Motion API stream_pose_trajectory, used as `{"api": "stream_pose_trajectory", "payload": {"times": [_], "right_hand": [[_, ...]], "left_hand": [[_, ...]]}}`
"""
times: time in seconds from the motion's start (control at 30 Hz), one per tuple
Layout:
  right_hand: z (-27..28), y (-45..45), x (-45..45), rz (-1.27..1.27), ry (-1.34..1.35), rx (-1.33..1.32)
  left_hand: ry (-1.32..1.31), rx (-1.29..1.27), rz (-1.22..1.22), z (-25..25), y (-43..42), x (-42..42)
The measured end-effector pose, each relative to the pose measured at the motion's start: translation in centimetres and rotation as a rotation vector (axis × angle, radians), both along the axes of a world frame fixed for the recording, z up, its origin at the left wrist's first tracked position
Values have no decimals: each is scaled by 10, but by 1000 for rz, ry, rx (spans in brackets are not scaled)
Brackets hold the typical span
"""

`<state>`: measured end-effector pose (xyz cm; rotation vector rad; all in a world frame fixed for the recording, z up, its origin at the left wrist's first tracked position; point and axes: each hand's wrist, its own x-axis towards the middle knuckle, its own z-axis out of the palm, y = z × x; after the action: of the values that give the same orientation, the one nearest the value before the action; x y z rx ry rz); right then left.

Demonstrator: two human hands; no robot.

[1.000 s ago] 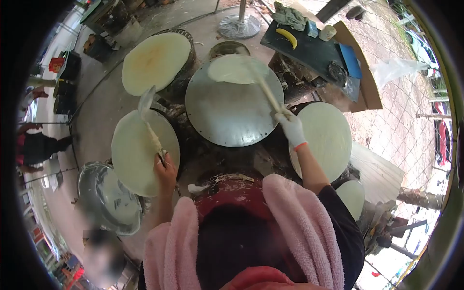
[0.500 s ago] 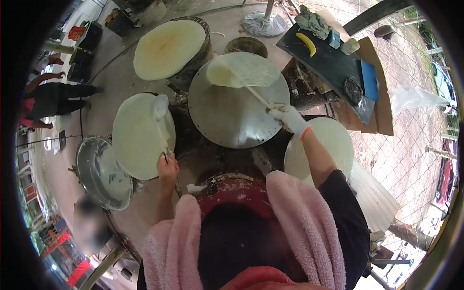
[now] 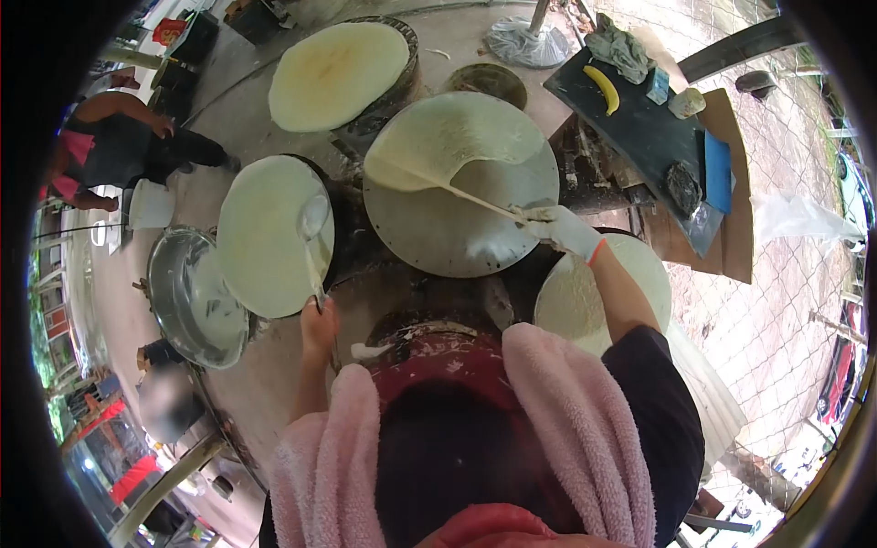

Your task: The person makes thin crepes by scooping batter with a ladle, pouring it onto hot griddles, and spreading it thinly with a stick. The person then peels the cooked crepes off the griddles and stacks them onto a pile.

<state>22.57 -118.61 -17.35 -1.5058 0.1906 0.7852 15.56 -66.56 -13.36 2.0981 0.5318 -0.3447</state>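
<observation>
My left hand [image 3: 319,327] is closed around the handle of a ladle [image 3: 312,219]. The ladle's bowl hangs over a pale round flatbread [image 3: 260,233] on the left griddle. In a white glove, my right hand [image 3: 559,228] grips a thin wooden spreader stick [image 3: 484,204] reaching across the large middle griddle [image 3: 438,245]. Wet batter [image 3: 402,155] covers the far and left parts of that griddle in a curved band, with the spreader's far end at the band's lower left edge. Bare metal shows on its near side.
Another flatbread [image 3: 338,75] lies on a griddle at the back left, and one [image 3: 585,297] lies right of me. A metal basin [image 3: 169,297] with batter stands left. A dark board [image 3: 630,137] holds a banana [image 3: 603,89]. A person [image 3: 119,137] stands at far left.
The spreader's far end has swept left and toward me, and the batter has grown from a patch into a wide curved band. My left hand still holds the ladle over the left flatbread.
</observation>
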Motion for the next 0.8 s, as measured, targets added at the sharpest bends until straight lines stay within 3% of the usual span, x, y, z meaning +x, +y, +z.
{"api": "stream_pose_trajectory", "payload": {"times": [0.13, 0.2, 0.27, 0.3, 0.4, 0.43, 0.5, 0.63, 0.7, 0.8], "right_hand": [[23, -23, 39, 116, -181, -433], [-37, -25, 53, -17, -481, -192], [-17, -12, 58, 245, -419, -245], [-11, -8, 47, 243, -456, -139], [37, -19, 16, 259, 94, -233], [28, -31, 7, 195, -96, -134], [-6, -39, 10, 45, -259, -195], [-19, -17, 43, 106, -522, -227], [12, 7, 34, 258, -342, -240], [24, 14, -2, 242, 18, -163]], "left_hand": [[-120, 162, -96, -1, 1, 8], [-125, 217, -119, -1, -9, 27], [-173, 297, -159, 3, -23, 47], [-215, 345, -186, 6, -33, 54], [-256, 446, -303, -1, -43, 67], [-255, 475, -345, -4, -45, 70], [-211, 508, -403, -8, -50, 75], [-143, 665, -527, 0, -61, 68], [-95, 678, -603, 15, -57, 50], [-79, 680, -674, 17, -43, 11]]}}
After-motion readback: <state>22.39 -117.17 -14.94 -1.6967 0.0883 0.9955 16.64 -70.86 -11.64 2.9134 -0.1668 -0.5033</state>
